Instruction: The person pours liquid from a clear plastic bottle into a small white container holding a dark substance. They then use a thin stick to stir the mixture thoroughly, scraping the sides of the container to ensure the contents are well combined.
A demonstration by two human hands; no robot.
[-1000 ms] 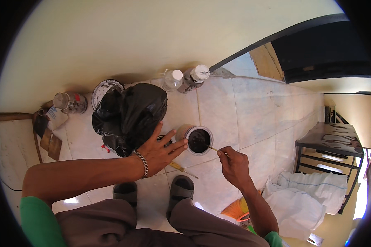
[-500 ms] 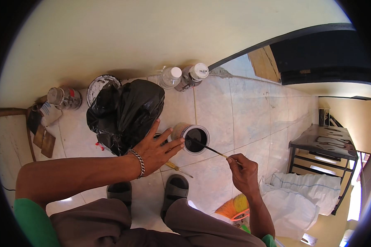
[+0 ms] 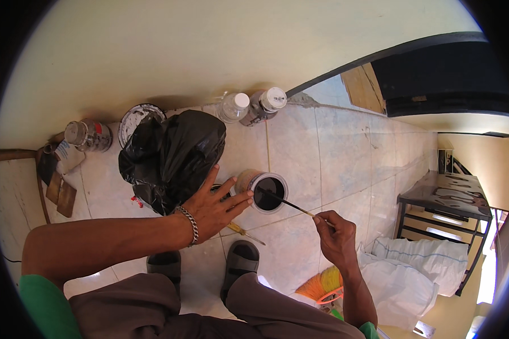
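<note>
An open can [image 3: 245, 179] of dark paint stands on the tiled floor in front of me. My left hand [image 3: 218, 206] has its fingers spread, the fingertips at the can's near left rim. Between the fingers of my right hand [image 3: 336, 234] is the end of a thin dark stick [image 3: 295, 207], pinched; its other end dips into the paint, where its tip is hidden. A black plastic bag [image 3: 178, 152] bulges up just left of the can, by my left fingertips. A screwdriver with a yellow handle [image 3: 236, 227] lies below my left hand.
Along the wall stand a clear bottle [image 3: 232, 107], a white-lidded jar [image 3: 264, 106], a paint-smeared container [image 3: 138, 118] and another jar [image 3: 89, 134]. My sandals [image 3: 242, 263] are near the screwdriver. White sacks [image 3: 401, 288], an orange-yellow broom [image 3: 321, 284] and a low table [image 3: 447, 192] are at right.
My right hand and the stick have shifted very slightly to the right. My left hand stays at the can.
</note>
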